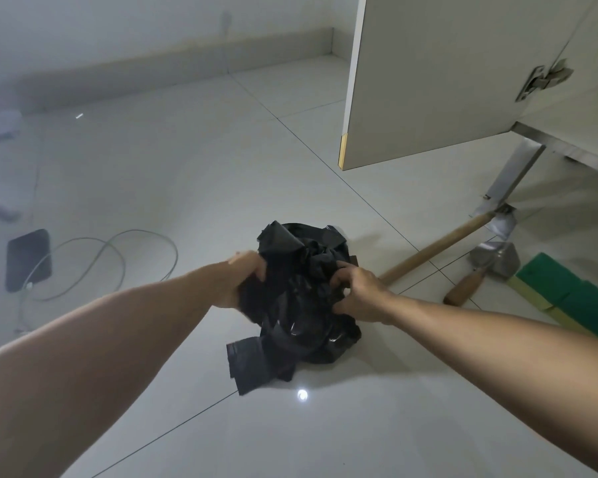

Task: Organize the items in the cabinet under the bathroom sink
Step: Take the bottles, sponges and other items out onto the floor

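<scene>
A crumpled bundle of black plastic bags [297, 305] lies on the pale tiled floor in the middle of the view. My left hand [242, 284] grips its left side, fingers dug into the plastic. My right hand [358, 293] holds the right side with curled fingers pinching the folds. Loose black flaps stick out at the top and at the lower left. The open cabinet door [446, 81] hangs at the upper right, and the inside of the cabinet is out of sight.
Right of the bundle lie a wooden-handled scraper [439, 244], a small trowel [484, 270] and green-and-yellow sponges [580, 298]. A metal cabinet leg [511, 177] stands behind them. At the left, a dark phone [28, 258] with a grey cable [118, 253] rests on the floor.
</scene>
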A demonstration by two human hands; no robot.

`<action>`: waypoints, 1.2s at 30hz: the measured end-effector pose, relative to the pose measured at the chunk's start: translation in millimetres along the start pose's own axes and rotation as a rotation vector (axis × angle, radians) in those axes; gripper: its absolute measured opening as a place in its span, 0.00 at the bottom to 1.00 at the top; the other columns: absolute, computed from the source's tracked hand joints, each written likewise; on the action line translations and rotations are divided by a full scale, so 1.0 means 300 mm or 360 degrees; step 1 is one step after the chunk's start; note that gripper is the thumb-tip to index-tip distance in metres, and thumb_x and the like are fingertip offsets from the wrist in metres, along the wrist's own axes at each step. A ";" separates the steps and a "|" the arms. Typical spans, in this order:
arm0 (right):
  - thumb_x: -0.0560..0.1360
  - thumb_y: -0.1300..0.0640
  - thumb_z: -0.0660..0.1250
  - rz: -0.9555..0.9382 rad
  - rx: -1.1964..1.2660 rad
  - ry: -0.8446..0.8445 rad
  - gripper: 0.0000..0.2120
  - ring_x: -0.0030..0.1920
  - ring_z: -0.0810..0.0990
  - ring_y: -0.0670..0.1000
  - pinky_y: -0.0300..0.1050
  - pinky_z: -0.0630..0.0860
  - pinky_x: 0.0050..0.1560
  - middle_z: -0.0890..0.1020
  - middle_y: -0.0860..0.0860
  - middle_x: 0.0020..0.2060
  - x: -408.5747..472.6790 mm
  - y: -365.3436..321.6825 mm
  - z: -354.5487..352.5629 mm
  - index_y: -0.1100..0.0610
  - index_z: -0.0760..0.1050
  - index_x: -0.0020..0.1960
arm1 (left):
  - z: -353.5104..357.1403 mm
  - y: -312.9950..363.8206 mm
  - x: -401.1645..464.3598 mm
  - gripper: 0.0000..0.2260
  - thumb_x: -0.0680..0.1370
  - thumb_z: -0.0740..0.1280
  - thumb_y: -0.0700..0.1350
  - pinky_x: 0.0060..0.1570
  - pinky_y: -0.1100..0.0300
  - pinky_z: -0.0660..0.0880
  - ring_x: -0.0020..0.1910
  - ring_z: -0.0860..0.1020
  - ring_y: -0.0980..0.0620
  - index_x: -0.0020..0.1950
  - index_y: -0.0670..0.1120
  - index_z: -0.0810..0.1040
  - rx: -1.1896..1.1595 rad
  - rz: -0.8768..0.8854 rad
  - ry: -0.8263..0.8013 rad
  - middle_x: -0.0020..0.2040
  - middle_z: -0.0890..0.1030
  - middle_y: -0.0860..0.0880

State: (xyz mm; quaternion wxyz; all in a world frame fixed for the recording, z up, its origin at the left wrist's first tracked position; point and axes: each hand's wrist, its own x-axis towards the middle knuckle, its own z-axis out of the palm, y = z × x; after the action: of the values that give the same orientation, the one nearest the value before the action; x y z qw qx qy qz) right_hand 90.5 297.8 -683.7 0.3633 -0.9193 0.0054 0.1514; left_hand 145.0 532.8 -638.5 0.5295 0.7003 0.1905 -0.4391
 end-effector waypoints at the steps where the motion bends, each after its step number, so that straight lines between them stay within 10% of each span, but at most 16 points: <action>1: 0.64 0.66 0.73 -0.0050 -0.0012 0.0024 0.13 0.53 0.73 0.48 0.38 0.68 0.46 0.72 0.40 0.54 -0.001 0.005 0.008 0.52 0.73 0.39 | 0.001 0.016 -0.008 0.19 0.68 0.61 0.43 0.45 0.41 0.77 0.39 0.80 0.37 0.56 0.35 0.75 -0.0176 0.0022 -0.0101 0.44 0.81 0.39; 6: 0.63 0.72 0.67 -0.0264 -0.0043 0.0133 0.14 0.59 0.75 0.51 0.42 0.75 0.55 0.79 0.50 0.56 -0.007 0.036 0.035 0.56 0.75 0.41 | 0.018 0.052 -0.019 0.44 0.63 0.63 0.76 0.49 0.41 0.75 0.56 0.80 0.37 0.60 0.39 0.78 -0.0384 0.0034 -0.0332 0.57 0.82 0.38; 12: 0.61 0.76 0.63 -0.0612 -0.0115 0.0354 0.14 0.54 0.79 0.55 0.45 0.78 0.50 0.79 0.50 0.53 -0.013 0.039 0.035 0.62 0.77 0.39 | 0.070 0.065 0.009 0.05 0.73 0.69 0.40 0.31 0.58 0.77 0.33 0.81 0.47 0.48 0.40 0.79 -0.0130 0.0228 0.0100 0.37 0.83 0.43; 21: 0.63 0.63 0.75 -0.0417 -0.0275 0.0045 0.12 0.47 0.78 0.52 0.36 0.70 0.45 0.77 0.46 0.46 -0.051 0.055 0.040 0.60 0.80 0.45 | 0.048 -0.007 0.034 0.14 0.73 0.73 0.45 0.42 0.54 0.74 0.42 0.78 0.44 0.53 0.40 0.76 0.0496 0.0081 0.0388 0.47 0.80 0.43; 25: 0.66 0.66 0.71 -0.0223 -0.0052 0.0016 0.09 0.63 0.75 0.50 0.36 0.68 0.51 0.75 0.45 0.61 -0.056 0.022 0.027 0.59 0.80 0.46 | 0.091 -0.002 0.032 0.18 0.73 0.75 0.47 0.32 0.59 0.70 0.39 0.74 0.49 0.54 0.40 0.72 0.0732 0.0173 0.0787 0.44 0.74 0.46; 30: 0.66 0.66 0.70 -0.0028 0.0261 0.0179 0.07 0.73 0.65 0.43 0.35 0.68 0.54 0.75 0.54 0.68 -0.056 -0.009 -0.016 0.56 0.77 0.38 | 0.065 0.041 0.049 0.47 0.68 0.76 0.40 0.57 0.48 0.74 0.64 0.68 0.39 0.77 0.48 0.49 0.1189 0.0550 0.0964 0.68 0.64 0.41; 36: 0.58 0.53 0.67 0.0098 0.0539 0.0440 0.11 0.57 0.79 0.57 0.49 0.75 0.49 0.82 0.58 0.48 -0.041 -0.024 -0.041 0.54 0.70 0.38 | 0.064 0.051 0.008 0.28 0.75 0.59 0.41 0.74 0.44 0.50 0.76 0.54 0.47 0.75 0.56 0.66 0.1625 0.0662 0.0704 0.78 0.58 0.51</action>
State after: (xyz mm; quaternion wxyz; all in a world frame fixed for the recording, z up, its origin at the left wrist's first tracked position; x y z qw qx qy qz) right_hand 83.0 293.6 -667.0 0.5034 -0.8566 0.1084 0.0320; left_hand 149.4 509.3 -632.7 0.1483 0.9639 -0.0804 -0.2059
